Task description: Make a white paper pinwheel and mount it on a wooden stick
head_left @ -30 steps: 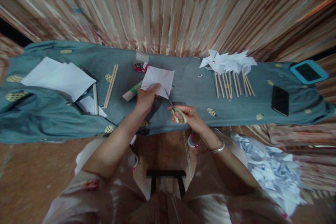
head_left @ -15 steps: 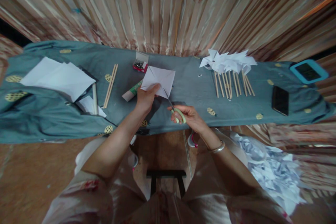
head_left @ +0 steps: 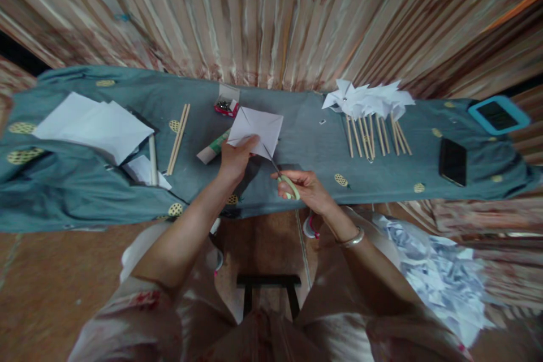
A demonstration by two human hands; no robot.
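Observation:
My left hand [head_left: 238, 159] pinches the lower left part of a square sheet of white paper [head_left: 261, 124], thumb on top. Slits or creases run inward from the sheet's corners. My right hand [head_left: 307, 188] is closed round the pale green handles of a pair of scissors [head_left: 288, 184]. The scissors' blades meet the sheet at its lower corner, and their tips are hard to make out. Just beyond my left hand lies a green and white tube or box [head_left: 212, 149]. Behind it stands a small open red box [head_left: 226, 105] of shiny metal pins or tacks.
On the right lie several white paper pinwheels [head_left: 369, 100] on wooden sticks, a black phone [head_left: 453, 162] and a blue-framed device [head_left: 499, 115]. At left are paper sheets [head_left: 93, 121] and loose sticks [head_left: 179, 138]. A bag of folded paper [head_left: 441, 277] rests below the table's right side.
The scissors' handles have drawn closer together, with the right hand's fingers shifting slightly. The paper and my left hand stay almost where they were.

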